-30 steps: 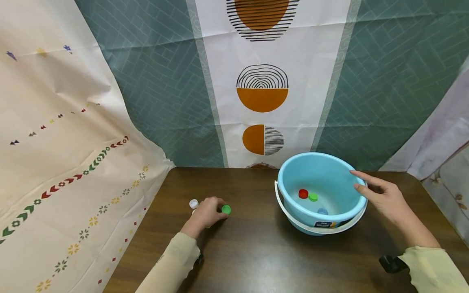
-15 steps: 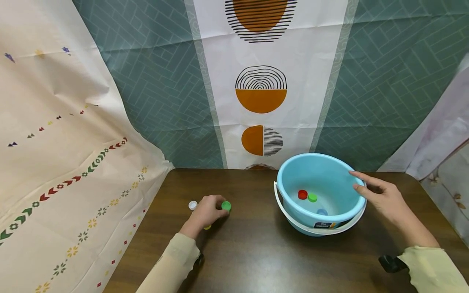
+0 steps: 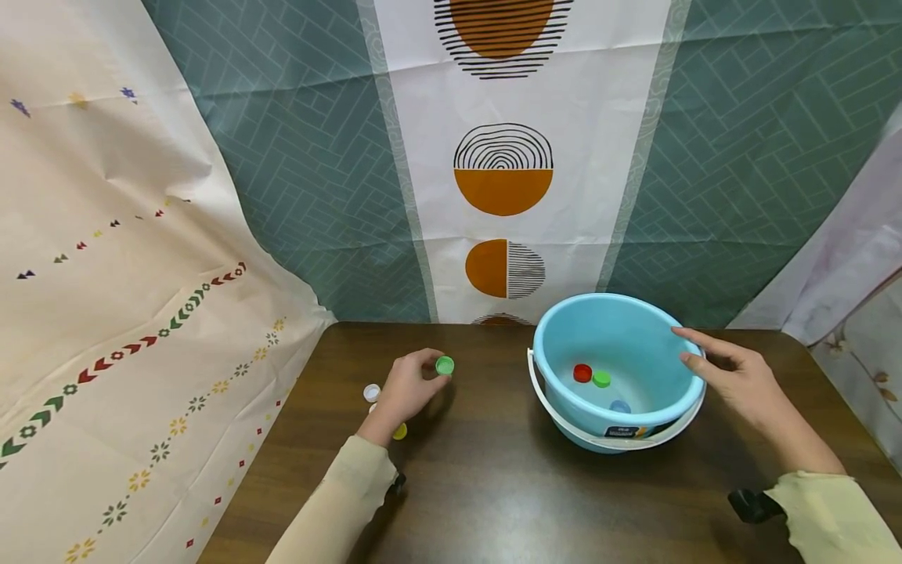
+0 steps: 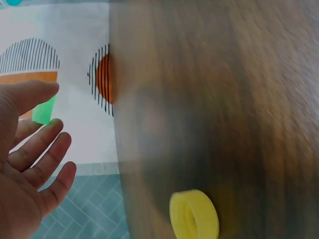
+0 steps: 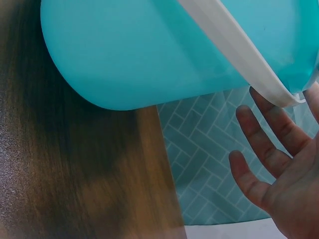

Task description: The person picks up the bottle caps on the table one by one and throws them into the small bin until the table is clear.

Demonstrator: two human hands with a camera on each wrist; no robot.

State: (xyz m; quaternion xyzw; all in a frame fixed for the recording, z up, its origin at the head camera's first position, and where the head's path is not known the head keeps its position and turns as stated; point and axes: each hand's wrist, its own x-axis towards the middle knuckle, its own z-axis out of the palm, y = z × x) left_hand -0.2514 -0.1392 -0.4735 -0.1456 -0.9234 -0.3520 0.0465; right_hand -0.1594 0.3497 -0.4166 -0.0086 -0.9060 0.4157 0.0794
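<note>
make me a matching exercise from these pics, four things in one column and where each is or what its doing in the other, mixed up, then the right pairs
Column one:
1. left hand
2. right hand
3. red cap
4. yellow cap

Column two:
A. on the table, outside the blue bucket
B. at the bucket's rim
C. pinching a green cap
D. inside the bucket, on its floor

Right pairs: 1-C, 2-B, 3-D, 4-A
</note>
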